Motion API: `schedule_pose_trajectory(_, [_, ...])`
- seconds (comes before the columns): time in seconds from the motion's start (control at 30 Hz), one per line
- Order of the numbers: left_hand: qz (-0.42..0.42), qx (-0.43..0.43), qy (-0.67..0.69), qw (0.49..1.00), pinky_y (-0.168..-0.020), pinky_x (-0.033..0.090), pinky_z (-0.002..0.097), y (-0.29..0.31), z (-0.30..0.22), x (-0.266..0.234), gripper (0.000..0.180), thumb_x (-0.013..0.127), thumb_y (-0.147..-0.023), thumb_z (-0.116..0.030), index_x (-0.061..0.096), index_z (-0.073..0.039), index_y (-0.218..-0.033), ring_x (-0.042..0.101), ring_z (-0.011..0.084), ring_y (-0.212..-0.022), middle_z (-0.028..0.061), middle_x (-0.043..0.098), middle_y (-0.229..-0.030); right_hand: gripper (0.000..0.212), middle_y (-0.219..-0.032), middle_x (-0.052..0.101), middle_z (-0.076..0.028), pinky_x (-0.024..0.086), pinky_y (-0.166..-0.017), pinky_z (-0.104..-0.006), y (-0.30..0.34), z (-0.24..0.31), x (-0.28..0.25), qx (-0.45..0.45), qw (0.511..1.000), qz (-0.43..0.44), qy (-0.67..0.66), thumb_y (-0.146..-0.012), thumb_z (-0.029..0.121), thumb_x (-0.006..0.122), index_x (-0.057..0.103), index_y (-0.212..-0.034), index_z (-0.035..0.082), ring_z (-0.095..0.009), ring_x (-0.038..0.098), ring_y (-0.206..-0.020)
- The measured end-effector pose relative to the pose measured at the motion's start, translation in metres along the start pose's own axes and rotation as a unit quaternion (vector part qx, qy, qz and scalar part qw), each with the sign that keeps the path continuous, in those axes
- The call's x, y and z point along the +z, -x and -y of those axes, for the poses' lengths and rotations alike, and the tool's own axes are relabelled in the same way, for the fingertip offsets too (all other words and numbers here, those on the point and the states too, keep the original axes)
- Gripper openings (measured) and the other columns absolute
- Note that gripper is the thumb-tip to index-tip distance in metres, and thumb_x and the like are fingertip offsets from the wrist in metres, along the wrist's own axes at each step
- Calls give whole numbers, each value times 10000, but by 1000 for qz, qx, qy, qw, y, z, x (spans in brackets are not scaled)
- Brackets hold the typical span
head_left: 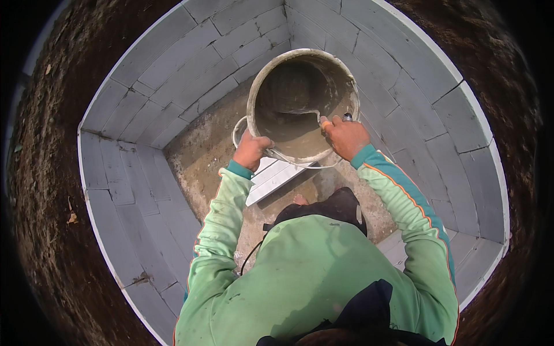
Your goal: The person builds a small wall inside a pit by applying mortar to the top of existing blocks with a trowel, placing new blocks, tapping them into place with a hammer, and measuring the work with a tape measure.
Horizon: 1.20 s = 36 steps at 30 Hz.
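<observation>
A mortar-smeared bucket (304, 155) is held up in front of me, its round mouth turned toward me. Grey wet residue coats its inner wall. My left hand (252, 150) is closed on the bucket's left lower edge, where its thin handle (320, 167) hangs slack. My right hand (346, 138) is closed around the grip of a trowel (316, 113) at the right rim. A bent metal shank reaches from that hand into the bucket; the blade is hard to make out against the dark interior.
Walls of grey blocks (398, 86) enclose me on all sides. White-grey block pieces (276, 180) lie on the dusty floor (193, 147) below the bucket. More pale blocks (395, 249) lie at the lower right. Brown soil (49, 190) rises outside the walls.
</observation>
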State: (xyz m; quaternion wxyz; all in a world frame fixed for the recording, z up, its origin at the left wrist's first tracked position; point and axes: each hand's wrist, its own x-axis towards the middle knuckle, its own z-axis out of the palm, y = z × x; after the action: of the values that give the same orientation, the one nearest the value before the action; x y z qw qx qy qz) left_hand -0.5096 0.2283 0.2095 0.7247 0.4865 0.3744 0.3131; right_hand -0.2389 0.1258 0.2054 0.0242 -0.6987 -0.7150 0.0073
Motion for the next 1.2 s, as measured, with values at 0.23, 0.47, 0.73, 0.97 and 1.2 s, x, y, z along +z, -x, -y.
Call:
schedule_pose_trajectory(0.23, [34, 24, -33, 999, -901, 524, 331, -28, 7, 17, 669, 582, -720, 89, 511, 24, -1382, 638, 212, -1019, 85, 653, -1166, 349, -1018, 647, -116, 577, -709, -464, 10, -7, -5, 135, 990, -35, 0, -960, 150, 551, 588, -1303, 97, -323, 714, -863])
schedule_pose_trajectory(0.47, [70, 39, -50, 996, -878, 528, 338, -44, -7, 44, 553, 580, -728, 68, 586, 29, -1279, 661, 221, -980, 94, 686, -1110, 418, -1032, 645, -122, 571, -703, -448, 15, -39, -15, 148, 986, -75, -25, -937, 121, 568, 577, -1355, 117, -318, 716, -864])
schedule_pose_trajectory(0.73, [129, 31, -106, 986, -1036, 445, 300, -68, -19, 96, 1047, 552, -654, 131, 233, -52, -1634, 551, 229, -1240, 109, 522, -1443, 428, -1055, 653, -109, 578, -730, -450, 24, -77, -31, 153, 979, -130, -24, -919, 113, 586, 598, -1347, 121, -303, 726, -851])
schedule_pose_trajectory(0.97, [109, 119, -178, 971, -1141, 350, 302, -98, -4, 155, 1091, 537, -666, 114, 100, -41, -1654, 422, 267, -1399, 164, 324, -1616, 371, -994, 665, -99, 608, -679, -408, 42, -116, -25, 299, 948, -113, -12, -930, 155, 594, 618, -1281, 37, -250, 740, -851])
schedule_pose_trajectory(1.2, [180, 147, -230, 945, -1152, 339, 326, -101, -23, 209, 960, 555, -700, 51, 195, 29, -1589, 465, 259, -1357, 170, 432, -1514, 294, -1100, 718, -224, 593, -830, -464, 52, -143, -62, 278, 944, 32, -173, -960, 165, 566, 625, -1190, -10, -356, 732, -998])
